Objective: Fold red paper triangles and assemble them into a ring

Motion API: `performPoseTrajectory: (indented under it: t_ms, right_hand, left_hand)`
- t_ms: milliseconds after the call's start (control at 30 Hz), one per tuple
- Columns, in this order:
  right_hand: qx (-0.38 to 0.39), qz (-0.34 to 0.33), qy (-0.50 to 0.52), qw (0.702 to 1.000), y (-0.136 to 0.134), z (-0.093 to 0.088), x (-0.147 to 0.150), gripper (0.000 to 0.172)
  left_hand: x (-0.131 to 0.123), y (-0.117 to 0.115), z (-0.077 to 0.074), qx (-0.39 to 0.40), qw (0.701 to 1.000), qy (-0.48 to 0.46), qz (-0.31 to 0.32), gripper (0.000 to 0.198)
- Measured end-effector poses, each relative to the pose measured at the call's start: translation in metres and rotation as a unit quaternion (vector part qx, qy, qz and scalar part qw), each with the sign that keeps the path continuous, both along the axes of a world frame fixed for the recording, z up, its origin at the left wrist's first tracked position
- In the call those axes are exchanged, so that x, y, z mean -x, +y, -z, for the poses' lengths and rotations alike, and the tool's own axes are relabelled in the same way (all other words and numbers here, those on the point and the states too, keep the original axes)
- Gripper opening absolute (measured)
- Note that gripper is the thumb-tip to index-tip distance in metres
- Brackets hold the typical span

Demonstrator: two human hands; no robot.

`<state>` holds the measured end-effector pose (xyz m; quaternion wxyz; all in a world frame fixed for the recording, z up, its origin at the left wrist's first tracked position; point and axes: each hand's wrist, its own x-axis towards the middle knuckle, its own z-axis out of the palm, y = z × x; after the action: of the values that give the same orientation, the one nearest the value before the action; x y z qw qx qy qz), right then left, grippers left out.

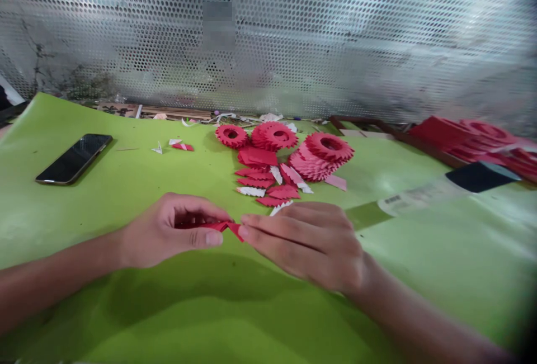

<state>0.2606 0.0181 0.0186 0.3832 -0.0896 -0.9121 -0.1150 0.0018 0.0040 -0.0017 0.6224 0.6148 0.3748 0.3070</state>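
A small folded red paper piece [226, 227] is pinched between my left hand [168, 231] and the fingertips of my right hand [304, 246]. Part of it is hidden inside my left fingers. Just beyond my right fingers lie loose red and white folded paper units [255, 180]. Farther back stand several red paper rings with serrated edges [328, 147]. All of this rests on a green table covering [62, 213].
A black smartphone [74, 158] lies at the left, near small paper scraps [180, 146]. Red paper stacks [461, 139] sit at the far right, beside a black-ended plastic-wrapped item [478, 177]. A perforated metal sheet [335, 34] stands behind the table.
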Motion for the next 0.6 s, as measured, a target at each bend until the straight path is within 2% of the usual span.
performPoseTrajectory:
  t_ms: [200, 367, 600]
  right_hand:
    - [-0.006, -0.008, 0.002, 1.0, 0.0031, 0.0007, -0.0012, 0.024]
    - [-0.024, 0.006, -0.021, 0.999, 0.0037, 0.0001, -0.0037, 0.021]
    - [-0.009, 0.028, -0.03, 0.999, 0.0045, -0.0029, -0.0011, 0.017]
  left_hand:
    - [-0.0025, -0.0008, 0.0009, -0.014, 0.999, 0.015, -0.026, 0.034]
    - [-0.0025, -0.0013, 0.0036, -0.022, 0.999, 0.029, -0.041, 0.04]
    - [0.0008, -0.0001, 0.0027, -0.055, 0.995, 0.079, -0.036, 0.036]
